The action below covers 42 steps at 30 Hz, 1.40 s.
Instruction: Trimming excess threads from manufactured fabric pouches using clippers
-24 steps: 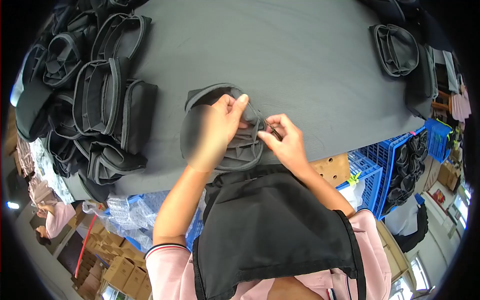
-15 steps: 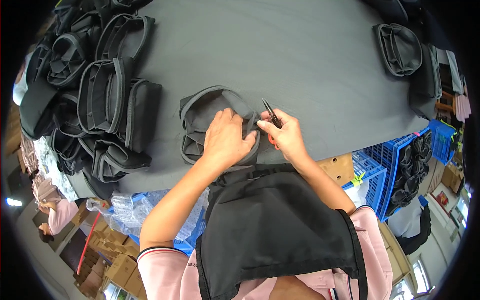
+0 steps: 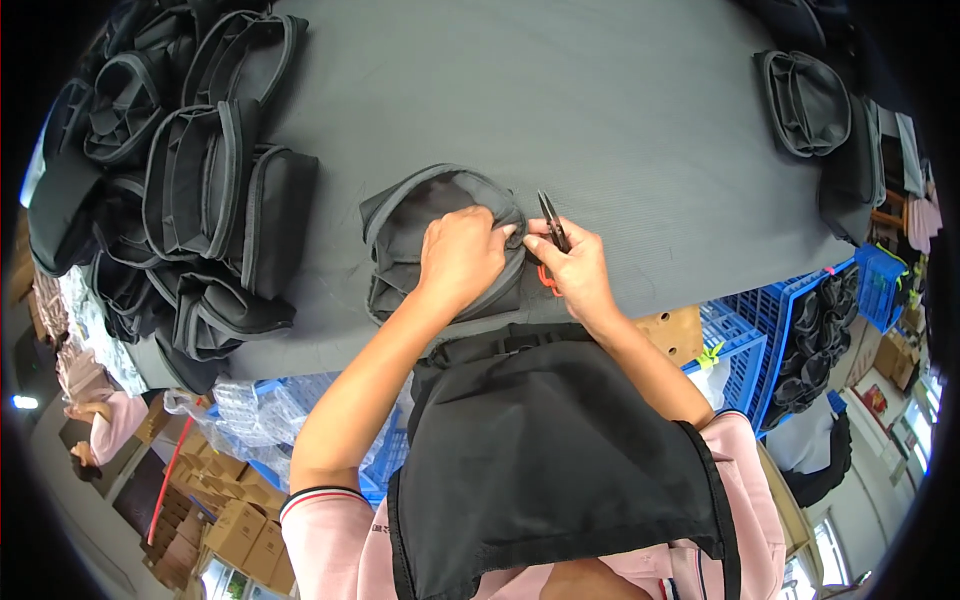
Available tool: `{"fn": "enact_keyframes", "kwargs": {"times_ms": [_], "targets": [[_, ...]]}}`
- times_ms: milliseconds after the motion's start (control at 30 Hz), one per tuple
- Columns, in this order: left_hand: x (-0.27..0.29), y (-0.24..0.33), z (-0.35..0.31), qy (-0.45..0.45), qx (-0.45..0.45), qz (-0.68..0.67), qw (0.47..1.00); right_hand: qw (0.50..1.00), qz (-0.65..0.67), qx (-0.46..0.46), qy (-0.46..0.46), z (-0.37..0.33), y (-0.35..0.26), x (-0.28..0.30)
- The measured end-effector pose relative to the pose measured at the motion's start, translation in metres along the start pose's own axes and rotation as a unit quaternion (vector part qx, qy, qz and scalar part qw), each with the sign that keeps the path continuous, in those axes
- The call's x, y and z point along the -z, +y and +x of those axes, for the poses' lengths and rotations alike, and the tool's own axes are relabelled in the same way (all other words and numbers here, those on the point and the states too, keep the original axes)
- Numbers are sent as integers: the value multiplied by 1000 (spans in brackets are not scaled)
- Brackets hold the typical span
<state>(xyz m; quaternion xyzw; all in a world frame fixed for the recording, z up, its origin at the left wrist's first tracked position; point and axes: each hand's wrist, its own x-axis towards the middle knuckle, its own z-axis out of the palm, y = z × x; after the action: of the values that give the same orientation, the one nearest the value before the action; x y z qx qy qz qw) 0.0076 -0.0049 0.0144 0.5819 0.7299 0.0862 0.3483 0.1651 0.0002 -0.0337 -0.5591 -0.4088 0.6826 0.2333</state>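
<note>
A black fabric pouch [image 3: 402,235] with grey-bound edges and inner dividers lies open on the table in front of me. My left hand [image 3: 462,258] reaches into it from the near side, its fingers curled and its thumb pressing at the right rim. Beside that rim my right hand [image 3: 578,268] is closed around small thread snips [image 3: 551,222] with dark blades pointing up and an orange-red handle. The right thumb and fingertip meet the pouch edge, close to the left thumb. Whatever is pinched between the fingertips is too small to make out.
Several similar black pouches [image 3: 200,185] are heaped at the table's left, and another pouch [image 3: 808,103] lies far right. Blue crates [image 3: 780,335] stand by the right table edge, one filled with pouches. Clear plastic wrap [image 3: 245,415] and cardboard boxes [image 3: 238,530] are at lower left.
The left fingers have curled further in and the left thumb has moved up to the pouch's right rim. My right hand has shifted slightly right, and the snips point more upright.
</note>
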Motion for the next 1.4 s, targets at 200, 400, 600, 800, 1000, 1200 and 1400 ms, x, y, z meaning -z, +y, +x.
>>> {"fn": "enact_keyframes", "kwargs": {"times_ms": [200, 400, 600, 800, 1000, 1200, 1400], "targets": [[-4, -1, 11, 16, 29, -21, 999, 1000, 17, 17, -11, 2, -11, 6], [0, 1, 16, 0, 54, -46, 997, 911, -328, 242, 68, -18, -31, 19], [-2, 1, 14, 9, 55, -67, 996, 787, -502, 358, 31, -17, -47, 20], [-5, 0, 11, 26, 51, -74, 996, 713, -569, 408, 21, -17, -56, 15], [-9, -1, 10, 45, 36, -70, 996, 687, -617, 385, -9, -21, -65, 9], [-13, -1, 7, 68, 22, -70, 995, 684, -642, 346, -15, -21, -66, 5], [-16, -1, 5, 82, 16, -68, 994, 694, -638, 333, -16, -30, -74, 7]]}}
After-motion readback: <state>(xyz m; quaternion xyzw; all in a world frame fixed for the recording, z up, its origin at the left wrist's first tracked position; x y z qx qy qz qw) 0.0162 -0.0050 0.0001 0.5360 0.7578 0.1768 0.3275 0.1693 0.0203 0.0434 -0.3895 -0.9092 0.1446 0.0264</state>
